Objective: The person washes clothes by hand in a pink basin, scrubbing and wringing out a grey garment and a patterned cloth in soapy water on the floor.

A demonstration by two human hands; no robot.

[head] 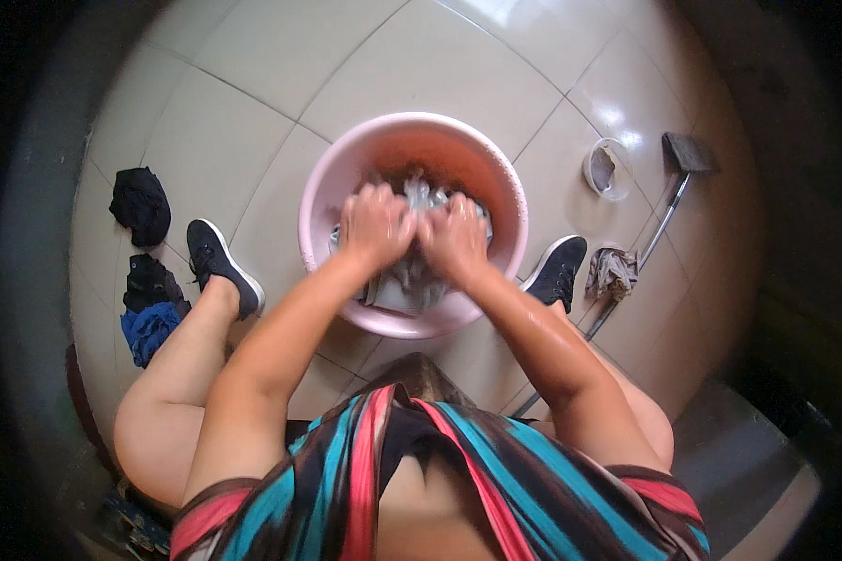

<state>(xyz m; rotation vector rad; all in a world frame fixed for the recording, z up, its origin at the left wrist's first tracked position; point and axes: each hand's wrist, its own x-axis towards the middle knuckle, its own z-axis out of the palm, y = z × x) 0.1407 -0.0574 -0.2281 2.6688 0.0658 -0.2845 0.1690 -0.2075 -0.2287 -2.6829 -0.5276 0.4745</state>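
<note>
A pink plastic basin (431,120) stands on the floor between my feet. Inside it is a wet, light grey cloth (408,287), bunched up in the middle and spread flatter near the basin's front wall. My left hand (375,224) and my right hand (456,235) are wet and close together over the basin, knuckles up, each gripping part of the cloth. Both hands are slightly blurred, and my fingertips are hidden in the folds. Dark water or wet shadow shows behind the cloth.
Black bundled clothes (142,205) and a blue cloth (151,329) lie left on the tiled floor (421,63). On the right are a clear plastic tub (621,168), a long-handled floor tool (663,221) and a crumpled greyish cloth (612,272). My black shoes (217,263) flank the basin.
</note>
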